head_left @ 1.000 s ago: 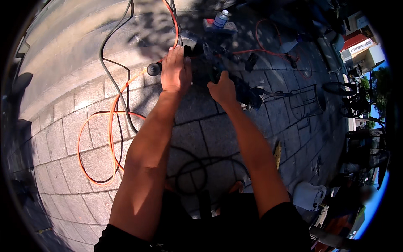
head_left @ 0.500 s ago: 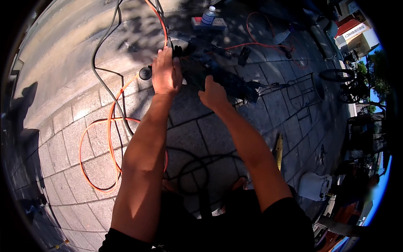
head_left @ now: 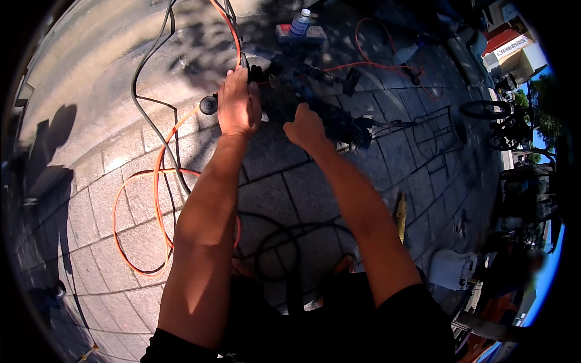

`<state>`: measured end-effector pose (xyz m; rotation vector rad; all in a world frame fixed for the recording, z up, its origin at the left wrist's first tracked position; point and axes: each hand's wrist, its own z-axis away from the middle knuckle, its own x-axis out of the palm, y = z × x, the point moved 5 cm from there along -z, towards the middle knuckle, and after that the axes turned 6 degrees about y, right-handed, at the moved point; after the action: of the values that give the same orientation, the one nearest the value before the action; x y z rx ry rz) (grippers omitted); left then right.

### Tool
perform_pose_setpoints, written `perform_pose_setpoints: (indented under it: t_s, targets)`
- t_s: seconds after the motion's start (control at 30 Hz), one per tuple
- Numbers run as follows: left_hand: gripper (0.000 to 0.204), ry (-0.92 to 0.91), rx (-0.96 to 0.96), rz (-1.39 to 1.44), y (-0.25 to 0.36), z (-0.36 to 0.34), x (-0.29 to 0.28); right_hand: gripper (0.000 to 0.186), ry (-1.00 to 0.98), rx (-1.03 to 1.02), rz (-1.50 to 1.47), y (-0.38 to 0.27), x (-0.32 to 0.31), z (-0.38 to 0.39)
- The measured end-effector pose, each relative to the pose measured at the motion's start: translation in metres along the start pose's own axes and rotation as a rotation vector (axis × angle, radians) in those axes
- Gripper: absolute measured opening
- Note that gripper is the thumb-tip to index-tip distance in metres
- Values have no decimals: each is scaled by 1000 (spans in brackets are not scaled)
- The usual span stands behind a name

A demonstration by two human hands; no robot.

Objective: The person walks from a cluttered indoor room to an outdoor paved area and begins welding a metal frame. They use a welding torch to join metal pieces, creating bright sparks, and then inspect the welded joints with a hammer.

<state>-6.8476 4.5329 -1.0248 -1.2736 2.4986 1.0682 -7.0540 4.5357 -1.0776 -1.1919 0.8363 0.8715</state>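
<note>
On the paving ahead lies a long, dark piece of equipment [head_left: 348, 121], deep in shade, so its kind is hard to make out. My left hand [head_left: 239, 106] rests palm down at its left end, fingers stretched out and lying together. Just left of that hand is a small round black part [head_left: 208, 106], with an orange cable [head_left: 178, 128] running near it. My right hand [head_left: 306, 128] is beside the equipment's near edge, fingers curled in. Whatever is in those fingers, if anything, is hidden.
A blue-labelled bottle [head_left: 300, 22] stands on a flat box [head_left: 315, 36] at the back. Black cable [head_left: 141, 100] and orange loops cross the paving at left. At right are a yellow tool [head_left: 402, 218], a white container [head_left: 452, 269] and a parked bicycle [head_left: 487, 110].
My right hand has shifted slightly up and left along the equipment. My left hand stays nearly in place. A shadow at the far left has moved right and grown.
</note>
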Motion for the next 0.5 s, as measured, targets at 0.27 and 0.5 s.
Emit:
perform_pose_setpoints:
  t_s: [0.27, 0.5]
  targets:
    - [47, -38, -30, -57, -13, 5, 0, 65, -24, -31, 0, -8, -15, 11]
    - [50, -62, -79, -66, -11, 6, 0, 65, 10, -4, 115, 2, -14, 2]
